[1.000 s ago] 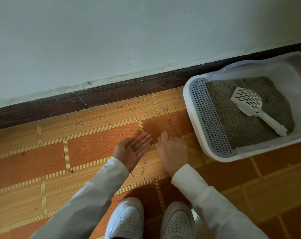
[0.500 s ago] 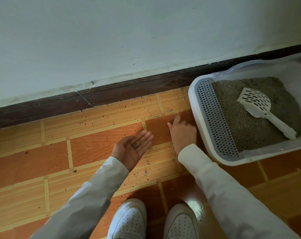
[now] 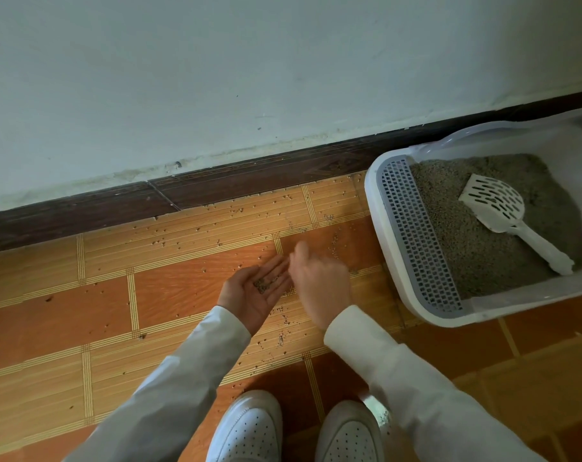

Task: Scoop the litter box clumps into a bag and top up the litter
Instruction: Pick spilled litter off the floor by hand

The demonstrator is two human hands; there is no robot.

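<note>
Back from beside the litter box [image 3: 483,311], the right hand [image 3: 319,285] has swept to the edge of the left hand [image 3: 254,295]; it is motion-blurred, knuckles up, and I cannot tell how its fingers lie. That left hand stays palm up just above the floor [image 3: 182,295], fingers straight and slightly cupped, carrying a small heap of grey litter grains [image 3: 262,285].

Smooth white plastic forms the box, rounded at the corners, with a grey perforated grid step [image 3: 416,235] along its near end. Coarse grey litter [image 3: 476,248] fills it, and a white slotted scoop [image 3: 503,211] lies on top, handle pointing to the lower right.

Glossy orange-brown tiles with ribbed yellow bands cover the floor, which is speckled with loose grains, thickest near the hands and along the dark wood-grain skirting [image 3: 249,181]. Above runs a pale, scuffed plaster wall [image 3: 249,78]. Two white perforated shoes [image 3: 249,431] and pale sleeves [image 3: 169,395] fill the bottom edge.
</note>
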